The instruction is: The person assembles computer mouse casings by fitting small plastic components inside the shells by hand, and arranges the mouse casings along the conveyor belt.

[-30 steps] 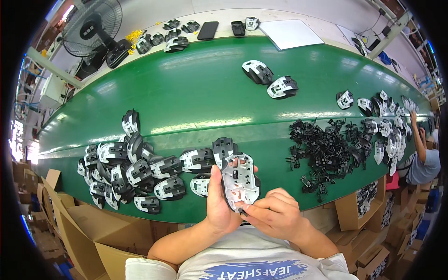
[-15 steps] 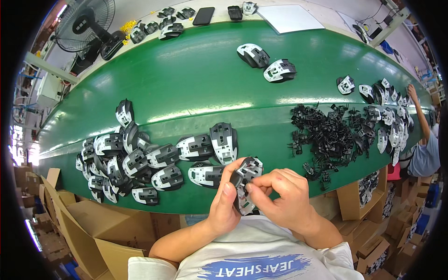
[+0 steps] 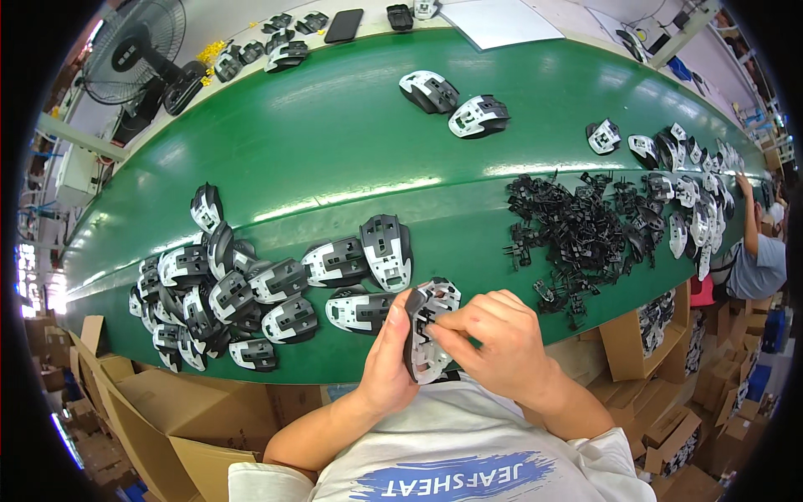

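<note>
The fingers (image 3: 470, 321) of the right hand (image 3: 506, 350) press together against a small black part (image 3: 424, 320) inside a hollow mouse shell (image 3: 430, 361); whether they pinch it is hard to tell. The left hand (image 3: 386, 366) clasps the shell's left side, over the near edge of the green table (image 3: 335, 184). Clustered shells (image 3: 232, 296) lie left, heaped black pieces (image 3: 577, 230) right, with a co-worker's arm (image 3: 749, 222) beyond.

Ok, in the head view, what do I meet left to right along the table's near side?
Mouse-shell pile, left hand, held mouse shell, right hand, heap of small black parts, white-and-black shell cluster, co-worker in blue.
</note>
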The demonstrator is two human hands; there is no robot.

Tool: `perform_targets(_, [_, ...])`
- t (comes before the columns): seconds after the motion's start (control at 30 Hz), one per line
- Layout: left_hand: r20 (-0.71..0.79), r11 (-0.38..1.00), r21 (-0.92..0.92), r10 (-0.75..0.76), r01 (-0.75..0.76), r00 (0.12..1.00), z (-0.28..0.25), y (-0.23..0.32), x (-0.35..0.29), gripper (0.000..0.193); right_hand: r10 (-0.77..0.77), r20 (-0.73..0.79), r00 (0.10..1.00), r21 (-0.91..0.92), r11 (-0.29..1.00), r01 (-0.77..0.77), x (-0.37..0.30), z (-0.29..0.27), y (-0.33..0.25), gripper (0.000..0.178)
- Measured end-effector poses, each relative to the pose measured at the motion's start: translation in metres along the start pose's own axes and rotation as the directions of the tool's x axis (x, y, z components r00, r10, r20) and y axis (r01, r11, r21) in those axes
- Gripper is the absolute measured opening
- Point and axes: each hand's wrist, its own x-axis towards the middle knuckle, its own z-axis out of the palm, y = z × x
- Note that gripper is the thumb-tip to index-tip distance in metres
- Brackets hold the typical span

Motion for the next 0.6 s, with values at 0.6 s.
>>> perform_targets(0.6, [-0.085,0.839,0.543,0.102,-0.040,0.991,0.013,0.016,-0.009,0.070,0.283,-0.036,0.958,0.481,0.846,-0.232,-0.015,0.009,0.011,0.061])
